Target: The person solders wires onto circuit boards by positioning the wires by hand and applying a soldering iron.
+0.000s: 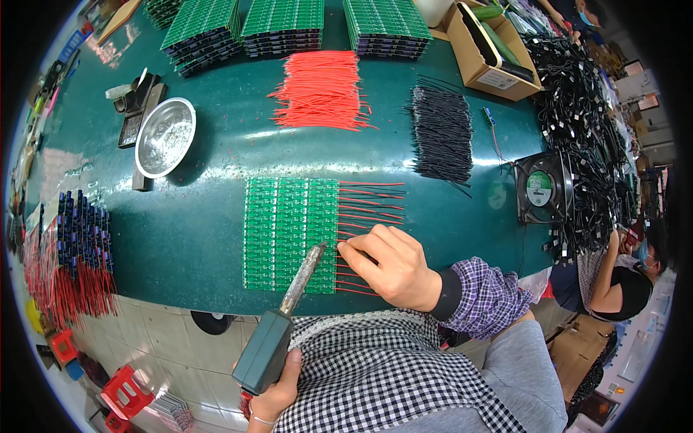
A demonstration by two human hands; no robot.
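Note:
A green circuit board panel [285,234] lies on the table, with red and black wires [372,209] sticking out from its right edge. My left hand [279,395] is closed round the handle of a dark green soldering iron [266,350]. Its metal tip reaches the panel's right side, close to my right fingertips. My right hand [395,265] is closed in a pinch at that edge, among the wires. A thin wire appears to be between the fingers, though they partly hide it.
Red wires [321,90] and black wires [442,133] lie in bundles behind the panel. Stacked green boards [386,18] stand farther back. A metal bowl [166,137] sits left, a small fan [541,189] right, beside piled black cables [581,144]. Wired boards [83,238] stand far left. Another person [613,289] sits at right.

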